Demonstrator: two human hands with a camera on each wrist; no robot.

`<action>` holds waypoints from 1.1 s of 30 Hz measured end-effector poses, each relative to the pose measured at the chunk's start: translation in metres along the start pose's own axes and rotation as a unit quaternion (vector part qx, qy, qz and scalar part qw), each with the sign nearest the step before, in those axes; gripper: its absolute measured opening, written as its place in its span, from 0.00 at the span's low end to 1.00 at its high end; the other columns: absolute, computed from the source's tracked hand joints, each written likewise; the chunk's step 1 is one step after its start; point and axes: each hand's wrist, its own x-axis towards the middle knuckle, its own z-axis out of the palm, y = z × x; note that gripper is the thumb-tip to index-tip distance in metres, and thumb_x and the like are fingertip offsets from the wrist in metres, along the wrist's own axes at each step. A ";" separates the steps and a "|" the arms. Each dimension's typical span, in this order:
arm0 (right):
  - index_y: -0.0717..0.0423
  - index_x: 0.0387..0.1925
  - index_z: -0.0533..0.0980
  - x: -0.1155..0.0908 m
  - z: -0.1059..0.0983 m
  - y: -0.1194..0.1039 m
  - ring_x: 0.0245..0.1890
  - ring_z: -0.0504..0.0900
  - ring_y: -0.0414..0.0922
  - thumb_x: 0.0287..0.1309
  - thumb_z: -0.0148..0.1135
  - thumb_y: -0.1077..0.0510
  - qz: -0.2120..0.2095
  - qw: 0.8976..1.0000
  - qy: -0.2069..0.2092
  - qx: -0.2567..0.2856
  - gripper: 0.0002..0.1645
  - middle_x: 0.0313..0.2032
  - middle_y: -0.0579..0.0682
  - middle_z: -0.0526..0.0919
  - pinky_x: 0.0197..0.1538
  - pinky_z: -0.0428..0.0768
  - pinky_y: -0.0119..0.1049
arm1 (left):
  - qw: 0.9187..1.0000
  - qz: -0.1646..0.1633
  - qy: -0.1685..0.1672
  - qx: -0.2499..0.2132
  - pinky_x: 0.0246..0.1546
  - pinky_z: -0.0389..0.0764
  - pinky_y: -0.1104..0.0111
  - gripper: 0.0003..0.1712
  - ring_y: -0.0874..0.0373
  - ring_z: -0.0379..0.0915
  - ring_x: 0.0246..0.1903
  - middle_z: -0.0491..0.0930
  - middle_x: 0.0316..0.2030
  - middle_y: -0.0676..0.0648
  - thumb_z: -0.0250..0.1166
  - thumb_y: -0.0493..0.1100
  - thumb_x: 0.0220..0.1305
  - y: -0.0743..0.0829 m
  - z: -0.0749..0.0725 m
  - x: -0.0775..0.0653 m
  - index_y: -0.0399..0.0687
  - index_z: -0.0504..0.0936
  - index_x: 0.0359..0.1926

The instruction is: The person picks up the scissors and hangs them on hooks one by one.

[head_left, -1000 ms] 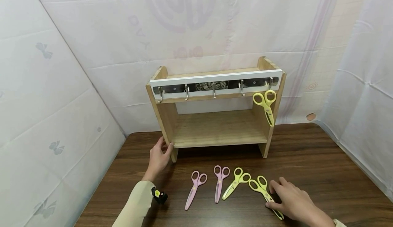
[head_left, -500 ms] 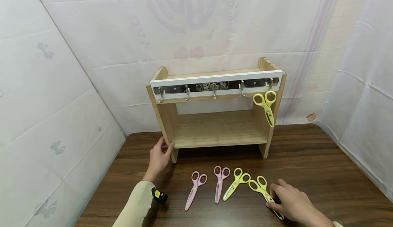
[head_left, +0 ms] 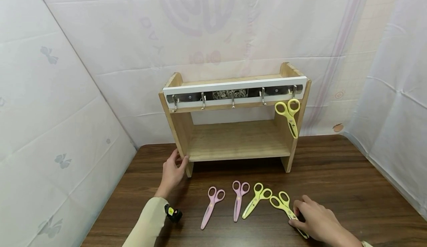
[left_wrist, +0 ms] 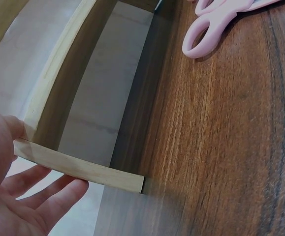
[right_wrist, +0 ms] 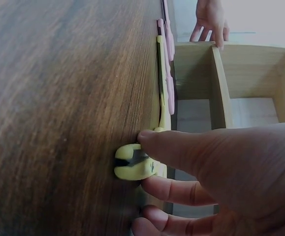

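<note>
My left hand (head_left: 171, 171) grips the lower left side of a small wooden shelf (head_left: 240, 139). In the left wrist view, its thumb lies at the front and the fingers (left_wrist: 58, 199) go behind the side panel (left_wrist: 83, 168). With thumb and index finger, my right hand (head_left: 317, 217) pinches the blades of the rightmost yellow scissors (head_left: 283, 202), which lie flat on the table. Another pair of yellow scissors (head_left: 255, 200) lies just left of it, handles nearly meeting. Two pink scissors, one in the middle (head_left: 238, 200) and one farther left (head_left: 211, 206), lie alongside.
A white rail (head_left: 233, 84) with several metal hooks (head_left: 232, 99) runs across the shelf's top front. From the rightmost hook hangs one yellow pair of scissors (head_left: 291, 119). The dark wood table (head_left: 350, 173) meets patterned cloth walls (head_left: 100, 54) at the back and sides.
</note>
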 end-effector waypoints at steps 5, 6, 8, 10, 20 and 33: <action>0.40 0.26 0.68 -0.001 0.001 0.000 0.22 0.65 0.41 0.50 0.80 0.46 -0.005 1.000 0.018 -0.011 0.24 0.28 0.41 0.64 0.23 0.65 0.38 | 1.000 0.001 0.000 0.000 0.46 0.87 0.48 0.27 0.36 0.82 0.52 0.79 0.59 0.29 0.63 0.43 0.75 -0.001 0.000 0.000 0.39 0.72 0.70; 0.40 0.26 0.68 -0.001 0.001 0.000 0.22 0.65 0.41 0.50 0.80 0.47 -0.006 1.000 0.021 -0.012 0.24 0.28 0.40 0.64 0.23 0.65 0.38 | 1.000 0.001 0.000 -0.001 0.46 0.87 0.49 0.27 0.36 0.82 0.52 0.79 0.59 0.29 0.63 0.43 0.75 -0.001 0.000 0.000 0.39 0.72 0.70; 0.40 0.26 0.67 -0.001 0.002 0.001 0.23 0.65 0.40 0.50 0.80 0.48 -0.008 0.999 0.028 -0.012 0.24 0.27 0.40 0.65 0.24 0.65 0.38 | 1.000 0.000 -0.001 -0.003 0.46 0.87 0.48 0.27 0.36 0.82 0.52 0.79 0.59 0.29 0.63 0.43 0.75 -0.001 0.000 0.000 0.40 0.72 0.70; 0.40 0.26 0.67 0.000 0.001 0.000 0.22 0.65 0.40 0.50 0.80 0.49 -0.005 0.999 0.032 -0.006 0.24 0.25 0.39 0.66 0.24 0.65 0.38 | 1.000 -0.001 -0.002 -0.004 0.47 0.87 0.48 0.27 0.36 0.82 0.52 0.79 0.59 0.29 0.63 0.43 0.75 -0.001 0.000 0.000 0.40 0.72 0.70; 0.39 0.26 0.67 0.003 -0.002 -0.001 0.18 0.65 0.37 0.50 0.81 0.54 -0.003 0.999 0.031 0.015 0.24 0.19 0.36 0.67 0.21 0.64 0.35 | 1.000 0.002 -0.001 -0.008 0.46 0.87 0.49 0.26 0.37 0.82 0.52 0.79 0.59 0.30 0.63 0.43 0.75 -0.002 0.000 0.000 0.41 0.72 0.69; 0.36 0.26 0.67 0.003 -0.005 0.002 0.18 0.63 0.31 0.48 0.81 0.52 -0.082 0.994 0.069 -0.008 0.25 0.19 0.30 0.64 0.19 0.63 0.31 | 1.000 0.010 0.005 -0.004 0.44 0.87 0.49 0.27 0.35 0.82 0.52 0.79 0.58 0.29 0.63 0.43 0.75 -0.002 0.001 -0.001 0.39 0.71 0.70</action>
